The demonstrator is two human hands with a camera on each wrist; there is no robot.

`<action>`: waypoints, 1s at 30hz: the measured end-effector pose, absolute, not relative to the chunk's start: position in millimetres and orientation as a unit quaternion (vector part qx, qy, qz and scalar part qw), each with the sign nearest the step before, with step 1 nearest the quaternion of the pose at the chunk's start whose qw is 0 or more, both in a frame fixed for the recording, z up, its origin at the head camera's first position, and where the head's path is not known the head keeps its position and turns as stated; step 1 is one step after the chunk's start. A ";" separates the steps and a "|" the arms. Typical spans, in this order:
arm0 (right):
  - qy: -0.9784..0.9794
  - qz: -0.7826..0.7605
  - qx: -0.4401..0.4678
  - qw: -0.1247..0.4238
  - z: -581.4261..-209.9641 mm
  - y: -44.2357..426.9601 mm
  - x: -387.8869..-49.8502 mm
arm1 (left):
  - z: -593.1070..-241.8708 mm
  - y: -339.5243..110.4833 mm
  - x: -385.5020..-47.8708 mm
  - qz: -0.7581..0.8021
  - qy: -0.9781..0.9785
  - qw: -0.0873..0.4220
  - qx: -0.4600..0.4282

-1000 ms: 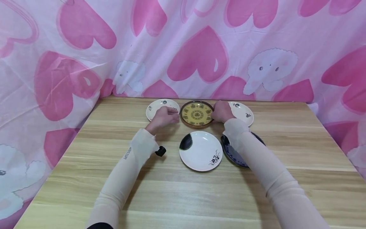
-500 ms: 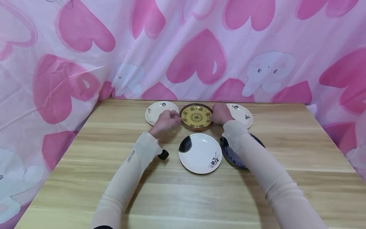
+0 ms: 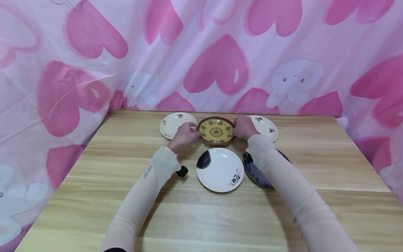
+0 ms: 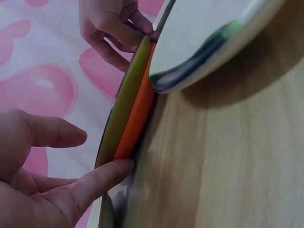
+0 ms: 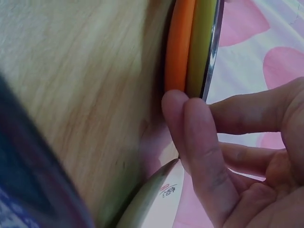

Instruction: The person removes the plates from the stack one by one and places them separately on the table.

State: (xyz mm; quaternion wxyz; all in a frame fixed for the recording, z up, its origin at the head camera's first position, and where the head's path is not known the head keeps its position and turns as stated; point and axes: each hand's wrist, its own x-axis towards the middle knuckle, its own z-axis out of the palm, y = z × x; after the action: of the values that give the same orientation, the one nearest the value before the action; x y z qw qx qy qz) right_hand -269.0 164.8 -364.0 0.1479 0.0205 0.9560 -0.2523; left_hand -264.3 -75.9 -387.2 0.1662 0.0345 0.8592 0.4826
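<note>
A yellow patterned plate with a dark rim sits at the table's back middle, over an orange layer that looks like another plate. My right hand pinches its right edge, fingertips against the orange side. At the left edge, my left hand touches the stack with one straight finger; another finger points above it, apart. Beyond each hand lies a small white plate, the left one and the right one, both partly covered.
In front of the yellow plate lies a white plate with a black patch and flower print. A dark blue plate sits to its right, partly under my right sleeve. A pink heart-print cloth hangs behind the wooden table.
The yellow plate has shifted slightly, and orange now shows behind its far rim. My left hand has moved right until it touches the edge. My right hand stays at the right edge.
</note>
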 end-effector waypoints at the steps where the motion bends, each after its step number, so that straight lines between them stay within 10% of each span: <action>1: 0.953 -0.260 0.022 0.152 -363.6 164.7 -269.1 | -387.4 -76.2 -264.5 0.484 0.858 0.167 0.035; 30: 0.944 -0.283 -0.002 0.171 -363.7 166.2 -273.8 | -386.8 -81.2 -274.2 0.448 0.891 0.069 0.016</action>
State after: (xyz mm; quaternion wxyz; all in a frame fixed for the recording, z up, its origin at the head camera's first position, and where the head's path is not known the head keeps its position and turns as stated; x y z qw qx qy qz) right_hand -273.8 166.2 -363.7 0.1707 -0.0017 0.9437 -0.2832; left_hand -274.2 -81.2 -386.8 0.0695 0.0156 0.8912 0.4479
